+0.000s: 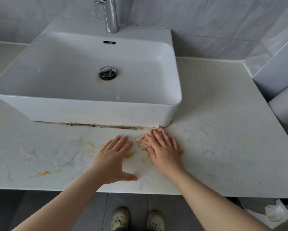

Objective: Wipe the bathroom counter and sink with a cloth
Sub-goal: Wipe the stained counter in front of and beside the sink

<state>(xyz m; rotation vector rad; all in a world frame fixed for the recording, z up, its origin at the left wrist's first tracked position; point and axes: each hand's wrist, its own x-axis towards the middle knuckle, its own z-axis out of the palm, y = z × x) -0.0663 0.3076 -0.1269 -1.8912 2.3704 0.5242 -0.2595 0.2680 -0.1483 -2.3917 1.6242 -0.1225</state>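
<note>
A white rectangular sink [89, 109] stands on a pale marble counter [223, 130]. My right hand [165, 150] lies flat with straight fingers on a small crumpled pinkish cloth [143, 141], pressing it on the counter just in front of the sink's front right corner. Most of the cloth is hidden under the hand. My left hand [114, 157] rests flat on the counter beside it, fingers spread and holding nothing. Yellow stains [130, 154] lie between and left of my hands. A dark grime line [106, 125] runs along the sink's base.
A chrome faucet [109, 14] rises behind the basin, whose drain [107, 72] has a yellowish mark beside it. Grey tiled walls close the back and right. More yellow stains [39, 174] mark the counter's left part. Its front edge is near my wrists; my shoes [136, 219] show below.
</note>
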